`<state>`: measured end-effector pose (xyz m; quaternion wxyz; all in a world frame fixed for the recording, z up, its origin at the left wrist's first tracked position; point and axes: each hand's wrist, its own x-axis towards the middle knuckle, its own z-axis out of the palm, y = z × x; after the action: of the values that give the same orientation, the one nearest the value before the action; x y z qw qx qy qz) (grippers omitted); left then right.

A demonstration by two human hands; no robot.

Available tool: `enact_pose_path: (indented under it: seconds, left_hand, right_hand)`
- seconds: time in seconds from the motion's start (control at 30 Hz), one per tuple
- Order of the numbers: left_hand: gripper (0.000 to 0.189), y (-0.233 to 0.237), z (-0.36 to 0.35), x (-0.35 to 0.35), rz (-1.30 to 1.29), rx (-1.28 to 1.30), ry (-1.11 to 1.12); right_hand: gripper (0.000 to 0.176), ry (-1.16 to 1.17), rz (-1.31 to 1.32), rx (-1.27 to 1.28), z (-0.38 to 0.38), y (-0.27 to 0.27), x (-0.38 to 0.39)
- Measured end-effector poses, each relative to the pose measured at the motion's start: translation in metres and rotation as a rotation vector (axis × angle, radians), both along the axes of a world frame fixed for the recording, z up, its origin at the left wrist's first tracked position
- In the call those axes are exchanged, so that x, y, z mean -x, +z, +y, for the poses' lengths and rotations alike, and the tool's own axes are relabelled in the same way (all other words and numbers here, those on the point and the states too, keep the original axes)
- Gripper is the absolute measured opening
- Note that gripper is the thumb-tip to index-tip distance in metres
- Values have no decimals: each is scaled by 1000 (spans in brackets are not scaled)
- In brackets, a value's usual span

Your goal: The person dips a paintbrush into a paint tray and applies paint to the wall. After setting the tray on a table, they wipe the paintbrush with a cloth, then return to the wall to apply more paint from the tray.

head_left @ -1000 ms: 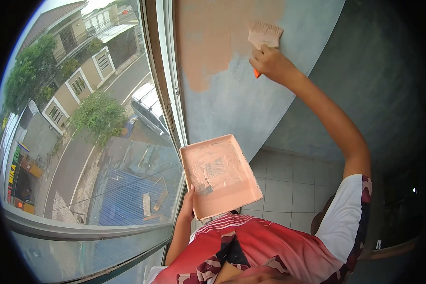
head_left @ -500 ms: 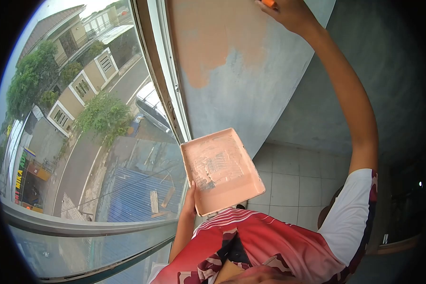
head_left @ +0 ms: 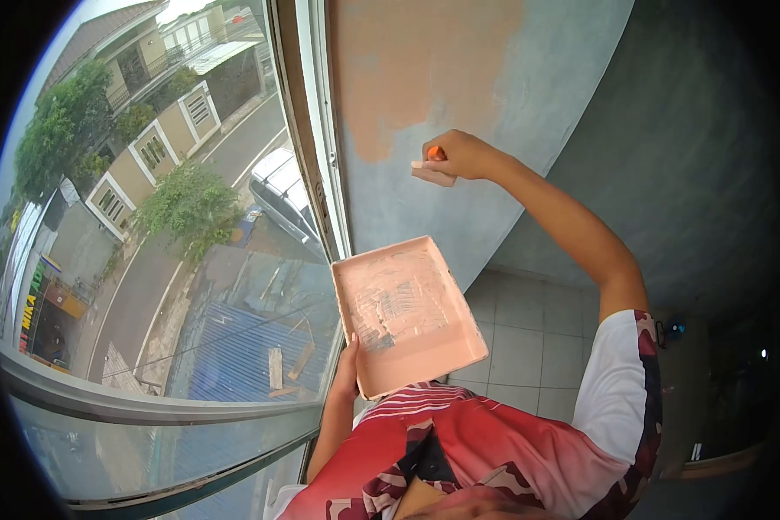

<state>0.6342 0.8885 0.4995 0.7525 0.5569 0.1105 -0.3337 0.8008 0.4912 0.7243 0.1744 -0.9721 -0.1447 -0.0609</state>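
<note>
My left hand point(head_left: 347, 368) grips the left side of a paint tray point(head_left: 472, 347), its thumb over the rim and the other fingers hidden beneath. Peach paint coats the tray, with scraped grey streaks showing in its middle. Closed around the orange handle of a small paint roller point(head_left: 433, 174) is my right hand point(head_left: 466, 156). The roller's peach-coated head is above the tray, in front of the grey wall point(head_left: 407, 212). A patch of peach paint point(head_left: 425, 65) covers the wall's upper part, with an uneven lower edge.
On the left, a window frame point(head_left: 316, 130) runs beside the wall, with a street, a parked white car point(head_left: 282, 191) and a blue corrugated roof point(head_left: 234, 347) outside below. Grey floor tiles point(head_left: 520, 338) lie to the right of the tray. A darker wall point(head_left: 659, 156) stands further right.
My right hand has come down from the top of the wall with the roller, nearer the tray. The roller's head is now in view. My left hand and the tray have hardly moved.
</note>
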Motion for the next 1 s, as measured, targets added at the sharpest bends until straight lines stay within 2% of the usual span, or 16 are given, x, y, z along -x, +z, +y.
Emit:
enact_pose_path:
  seconds: [0.03, 0.1, 0.17, 0.2, 0.23, 0.33, 0.37, 0.43, 0.53, 0.57, 0.67, 0.73, 0.8, 0.83, 0.9, 1.0]
  left_hand:
    - [70, -4, 2, 0, 1, 5, 5]
    - [70, -14, 4, -3, 7, 24, 7]
    - [71, -19, 8, 0, 21, 32, 4]
    - [71, -20, 7, -1, 19, 30, 8]
    - [71, -21, 7, 0, 19, 28, 13]
    - [71, -13, 4, 3, -13, 13, 13]
    - [71, -9, 3, 3, -11, 10, 15]
    - [71, -3, 0, 5, -7, -8, 16]
    - [71, -8, 1, 4, -25, -8, 21]
    - [71, -6, 1, 4, -32, -2, 24]
    - [70, -2, -2, 4, -45, -41, 32]
    - [70, -3, 0, 6, -44, -14, 22]
    - [70, -2, 2, 8, -51, -2, 32]
    - [70, -2, 1, 10, -51, 12, 33]
    - [69, -8, 0, 11, -51, 39, 48]
    - [69, -25, 2, 9, -8, 44, 73]
  right_hand:
    - [29, -36, 21, -37, -14, 11, -10]
    - [34, 12, -356, 65, -26, 59, -10]
    - [38, -23, -587, -60, -51, 104, -21]
    - [23, -145, -516, 109, -49, 142, -10]
    - [18, -77, -676, 157, -45, 166, -4]
    - [15, -31, -835, 202, -20, 222, 25]
    - [15, 34, -984, 245, -18, 221, 21]
    - [14, 48, -962, 353, -21, 192, 1]
    - [13, 146, -1077, 732, -20, 75, -35]
    - [13, 113, -913, 957, -14, 34, -33]
    - [12, 209, -651, 811, -1, -62, -19]
    - [13, 230, -588, 699, -5, -78, -14]
    - [16, 328, -575, 194, -12, -75, -10]
    - [25, 66, -246, 111, -12, -53, 2]
    - [34, -76, -98, 7, -23, 11, 14]
    - [39, -82, -436, -15, -63, 84, 2]
